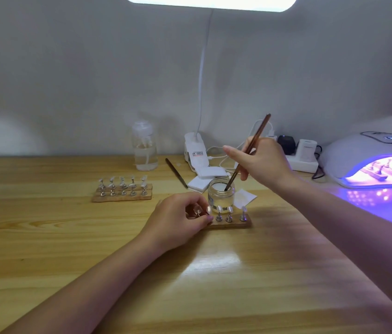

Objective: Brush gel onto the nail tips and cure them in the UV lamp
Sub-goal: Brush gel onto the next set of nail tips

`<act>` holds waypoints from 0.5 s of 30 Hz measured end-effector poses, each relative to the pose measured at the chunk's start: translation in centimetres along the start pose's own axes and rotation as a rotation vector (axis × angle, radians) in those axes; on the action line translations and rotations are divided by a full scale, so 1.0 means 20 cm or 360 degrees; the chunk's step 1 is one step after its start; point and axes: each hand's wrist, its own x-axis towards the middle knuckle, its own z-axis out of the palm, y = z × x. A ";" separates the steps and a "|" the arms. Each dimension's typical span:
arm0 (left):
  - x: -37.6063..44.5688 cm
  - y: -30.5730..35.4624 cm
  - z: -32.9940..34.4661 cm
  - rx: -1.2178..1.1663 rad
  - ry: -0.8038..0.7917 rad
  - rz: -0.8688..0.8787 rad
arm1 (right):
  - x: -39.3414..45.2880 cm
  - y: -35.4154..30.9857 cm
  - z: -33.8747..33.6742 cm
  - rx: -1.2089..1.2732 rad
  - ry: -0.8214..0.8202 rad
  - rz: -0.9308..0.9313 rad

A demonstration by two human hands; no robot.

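Right now the right hand (260,160) grips a brush (248,153), tip dipped in the gel jar (221,195). Beside it, the left hand (180,218) pinches one nail tip stand (198,211) at the wooden holder (228,224). An overloaded brush could drip. A purple-lit UV lamp (349,153) sits far right.

I see a glossy pale pine tabletop (45,237) against a plain grey-white wall (69,68), under a glowing white oblong lamp (210,2).

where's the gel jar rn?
In the head view, the gel jar stands on the table just right of centre, directly behind the near nail-tip stand. The brush in the right hand dips into it.
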 end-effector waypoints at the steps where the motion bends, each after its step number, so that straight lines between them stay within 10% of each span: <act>1: 0.00 0.00 0.00 0.0017 0.0008 0.0016 | 0.01 0.00 0.01 -0.0031 0.0007 -0.0005; 15: -0.03 0.01 -0.01 -0.0137 0.0387 0.0424 | 0.01 0.02 0.08 -0.0110 0.0025 -0.0016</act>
